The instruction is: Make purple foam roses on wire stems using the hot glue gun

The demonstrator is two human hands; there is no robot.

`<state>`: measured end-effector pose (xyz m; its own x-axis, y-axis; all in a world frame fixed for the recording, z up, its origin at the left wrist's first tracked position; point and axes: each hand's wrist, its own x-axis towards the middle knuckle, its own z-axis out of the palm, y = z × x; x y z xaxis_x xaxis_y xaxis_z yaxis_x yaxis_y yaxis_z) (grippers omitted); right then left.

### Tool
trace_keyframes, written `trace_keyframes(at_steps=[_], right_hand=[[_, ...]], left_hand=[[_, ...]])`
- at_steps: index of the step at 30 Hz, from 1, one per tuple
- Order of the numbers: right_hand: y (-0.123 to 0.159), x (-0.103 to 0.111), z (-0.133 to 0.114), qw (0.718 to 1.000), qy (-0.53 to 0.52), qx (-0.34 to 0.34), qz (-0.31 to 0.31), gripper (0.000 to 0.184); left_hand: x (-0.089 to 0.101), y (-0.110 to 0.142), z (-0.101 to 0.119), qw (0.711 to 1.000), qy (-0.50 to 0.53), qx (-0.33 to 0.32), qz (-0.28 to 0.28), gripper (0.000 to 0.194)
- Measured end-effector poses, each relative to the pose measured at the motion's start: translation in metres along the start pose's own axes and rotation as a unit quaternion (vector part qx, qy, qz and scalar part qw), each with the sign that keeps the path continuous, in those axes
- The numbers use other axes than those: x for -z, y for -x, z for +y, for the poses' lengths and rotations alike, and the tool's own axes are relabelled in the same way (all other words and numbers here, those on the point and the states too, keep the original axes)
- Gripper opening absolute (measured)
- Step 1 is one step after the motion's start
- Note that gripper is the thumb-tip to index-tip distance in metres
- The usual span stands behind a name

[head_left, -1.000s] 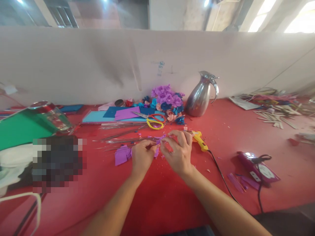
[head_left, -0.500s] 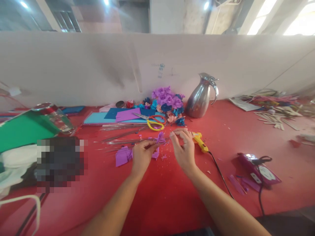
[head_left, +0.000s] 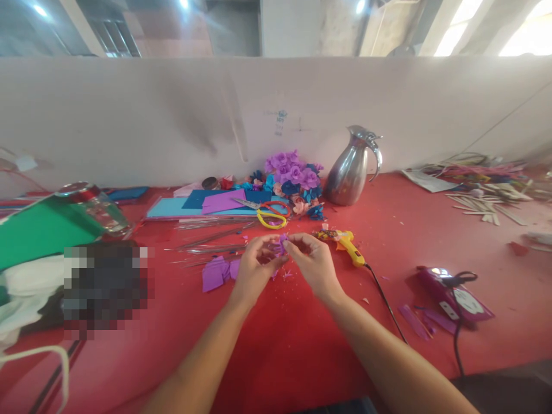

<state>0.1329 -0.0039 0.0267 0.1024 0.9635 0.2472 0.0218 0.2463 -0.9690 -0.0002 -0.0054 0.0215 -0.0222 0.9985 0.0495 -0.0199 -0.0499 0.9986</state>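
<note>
A small purple paper flower (head_left: 283,244) is pinched between my two hands above the red table. My left hand (head_left: 255,267) curls its fingers round the flower's left side, and my right hand (head_left: 314,261) presses thumb and fingertips on its right. The flower's lower part is hidden by my fingers. Cut purple paper pieces (head_left: 215,273) lie in a pile left of my left hand. A yellow glue gun (head_left: 352,249) rests just right of my right hand. Scissors (head_left: 272,218) with red and yellow handles lie beyond the hands, near purple paper flowers (head_left: 293,168).
A metal jug (head_left: 347,172) stands at the back. Thin wires (head_left: 207,247) lie left of centre beside stacked coloured paper (head_left: 172,207). A clear jar (head_left: 92,207) is at left. A purple power box (head_left: 455,296) with a black cord and wooden sticks (head_left: 485,201) are on the right.
My right hand pulled away from the flower to the right, near the glue gun, then came back to it. My left hand kept its hold, and its fingers are now more curled around.
</note>
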Motion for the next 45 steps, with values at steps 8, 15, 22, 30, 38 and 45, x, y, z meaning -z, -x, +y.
trace_keyframes(at_steps=[8, 15, 22, 30, 38, 45], right_hand=[[0.008, -0.004, -0.008, 0.997, 0.064, 0.044, -0.008, 0.011], [0.007, -0.003, -0.008, 0.996, 0.073, 0.044, -0.016, 0.011], [0.008, -0.004, -0.009, 0.991, 0.108, 0.073, 0.004, 0.008], [0.009, -0.005, -0.006, 0.99, 0.111, 0.086, -0.003, 0.011], [0.009, -0.006, -0.004, 0.988, 0.124, 0.087, 0.003, 0.009], [0.009, -0.007, -0.002, 0.993, 0.084, 0.078, 0.003, 0.002]], left_hand=[[0.005, 0.001, 0.001, 0.995, -0.024, -0.09, 0.039, 0.013], [0.004, 0.003, 0.006, 0.997, -0.014, -0.051, 0.05, 0.012], [0.006, 0.004, 0.01, 0.994, -0.06, -0.073, 0.055, 0.015], [0.009, 0.005, 0.011, 0.968, -0.185, -0.162, 0.053, 0.013], [0.008, 0.002, 0.003, 0.977, -0.142, -0.146, 0.057, 0.01], [0.008, 0.001, 0.002, 0.987, -0.091, -0.118, 0.063, 0.01]])
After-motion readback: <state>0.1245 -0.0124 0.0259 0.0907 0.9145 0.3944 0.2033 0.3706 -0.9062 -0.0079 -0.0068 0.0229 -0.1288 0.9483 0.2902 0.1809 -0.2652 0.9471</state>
